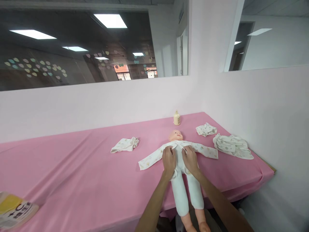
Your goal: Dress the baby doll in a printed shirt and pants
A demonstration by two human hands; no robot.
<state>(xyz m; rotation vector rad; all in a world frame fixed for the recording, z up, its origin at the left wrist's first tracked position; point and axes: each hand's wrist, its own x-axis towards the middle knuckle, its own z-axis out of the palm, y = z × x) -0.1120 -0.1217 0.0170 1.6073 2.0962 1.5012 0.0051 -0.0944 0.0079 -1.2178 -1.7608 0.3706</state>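
A baby doll (175,135) lies face up on the pink table (72,164), head toward the wall and legs hanging over the near edge. It wears white trousers and a white patterned shirt (149,159) with the sleeves spread out. My left hand (168,159) and my right hand (189,158) rest on the doll's chest, fingers curled and pinching the front edges of the shirt close together.
A folded white garment (125,144) lies left of the doll. Two more white garments lie to the right, a small one (206,129) and a bigger crumpled one (232,146) by the wall. A small yellow bottle (177,118) stands behind the head. A printed packet (14,209) sits at the near left.
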